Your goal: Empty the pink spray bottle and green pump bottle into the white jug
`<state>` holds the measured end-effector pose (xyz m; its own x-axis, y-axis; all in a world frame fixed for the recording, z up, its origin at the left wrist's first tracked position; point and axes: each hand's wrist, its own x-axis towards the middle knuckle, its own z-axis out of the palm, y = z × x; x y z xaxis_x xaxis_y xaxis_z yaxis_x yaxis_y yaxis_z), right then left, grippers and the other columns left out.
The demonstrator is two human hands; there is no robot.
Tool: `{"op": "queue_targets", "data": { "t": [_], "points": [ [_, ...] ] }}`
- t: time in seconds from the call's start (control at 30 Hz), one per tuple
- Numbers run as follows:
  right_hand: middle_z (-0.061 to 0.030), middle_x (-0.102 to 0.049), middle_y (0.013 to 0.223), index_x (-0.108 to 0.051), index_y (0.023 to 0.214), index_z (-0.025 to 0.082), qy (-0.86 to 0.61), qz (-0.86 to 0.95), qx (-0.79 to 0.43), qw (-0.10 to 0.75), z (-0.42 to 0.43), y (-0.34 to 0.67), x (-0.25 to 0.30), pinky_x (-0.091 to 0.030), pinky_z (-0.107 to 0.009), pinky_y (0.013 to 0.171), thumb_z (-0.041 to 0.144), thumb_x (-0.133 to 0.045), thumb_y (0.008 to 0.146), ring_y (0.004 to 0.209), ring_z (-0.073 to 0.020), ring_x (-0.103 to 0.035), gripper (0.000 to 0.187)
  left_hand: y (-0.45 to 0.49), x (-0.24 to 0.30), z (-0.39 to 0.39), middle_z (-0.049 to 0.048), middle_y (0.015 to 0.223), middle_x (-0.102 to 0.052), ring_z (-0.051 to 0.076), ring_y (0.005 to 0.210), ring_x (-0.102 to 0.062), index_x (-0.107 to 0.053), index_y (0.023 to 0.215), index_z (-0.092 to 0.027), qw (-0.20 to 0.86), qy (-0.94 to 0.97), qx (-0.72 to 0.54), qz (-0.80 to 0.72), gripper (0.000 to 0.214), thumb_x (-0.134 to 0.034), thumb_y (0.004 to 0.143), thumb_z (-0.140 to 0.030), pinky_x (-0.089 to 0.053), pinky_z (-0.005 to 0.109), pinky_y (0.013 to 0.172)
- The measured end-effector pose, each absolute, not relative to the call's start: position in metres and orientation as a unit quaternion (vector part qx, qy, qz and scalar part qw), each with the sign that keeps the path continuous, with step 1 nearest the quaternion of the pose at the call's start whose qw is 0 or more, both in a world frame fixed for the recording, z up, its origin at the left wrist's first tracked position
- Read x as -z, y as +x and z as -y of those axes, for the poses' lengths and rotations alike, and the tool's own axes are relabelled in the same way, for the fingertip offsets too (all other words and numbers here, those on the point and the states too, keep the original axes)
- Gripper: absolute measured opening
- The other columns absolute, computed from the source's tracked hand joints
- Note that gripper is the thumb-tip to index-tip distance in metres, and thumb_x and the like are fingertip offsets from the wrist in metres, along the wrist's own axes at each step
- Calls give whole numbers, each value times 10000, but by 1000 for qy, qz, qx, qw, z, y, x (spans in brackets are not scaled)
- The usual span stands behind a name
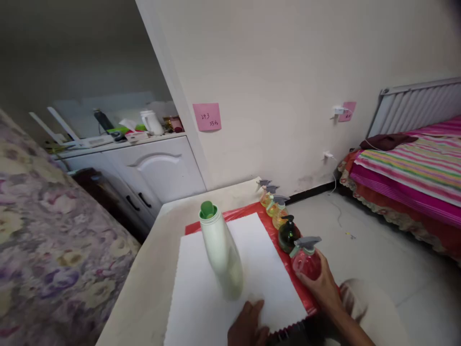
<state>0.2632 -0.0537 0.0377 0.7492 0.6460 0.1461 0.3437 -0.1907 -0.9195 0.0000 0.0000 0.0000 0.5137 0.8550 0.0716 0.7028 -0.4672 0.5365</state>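
Observation:
My right hand point(322, 283) is wrapped round a red spray bottle point(305, 265) with a grey trigger head, at the right edge of the red sheet point(277, 247). My left hand point(248, 324) rests on a white sheet point(259, 283), fingers apart and holding nothing. Just beyond it a tall pale green bottle point(225, 259), with a green piece in its mouth, stands on the white sheet. In a row behind the red bottle are a dark green pump bottle point(288, 236) and several yellowish spray bottles point(279, 216).
The table point(144, 278) meets the wall at its far end. A flowered curtain point(54, 250) hangs at the left, before a white cabinet point(162, 173) with a white jug point(151, 122) on top. To the right are floor point(370, 250) and a bed point(414, 168) with striped covers.

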Motion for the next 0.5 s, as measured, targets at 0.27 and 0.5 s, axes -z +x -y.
{"op": "queue_targets", "data": {
  "t": [0.27, 0.5],
  "points": [
    [-123, -462, 1374, -338, 1342, 232, -738, 360, -156, 549, 74, 261, -55, -349, -519, 1087, 384, -682, 675, 1288, -333, -446, 765, 1, -16, 2, 43, 1037, -703, 220, 872, -674, -660, 1174, -292, 259, 834, -173, -455, 548, -624, 648, -142, -525, 311, 841],
    [-141, -520, 1364, -359, 1348, 216, -630, 443, -300, 562, 85, 206, -74, -372, -480, 1084, 337, -662, 657, 1304, -324, -453, 764, 3, -101, 5, 99, 1029, -693, 214, 922, -649, -608, 1198, -187, 406, 787, -285, -366, 384, -518, 860, -345, -522, 349, 845]
  ]
}}
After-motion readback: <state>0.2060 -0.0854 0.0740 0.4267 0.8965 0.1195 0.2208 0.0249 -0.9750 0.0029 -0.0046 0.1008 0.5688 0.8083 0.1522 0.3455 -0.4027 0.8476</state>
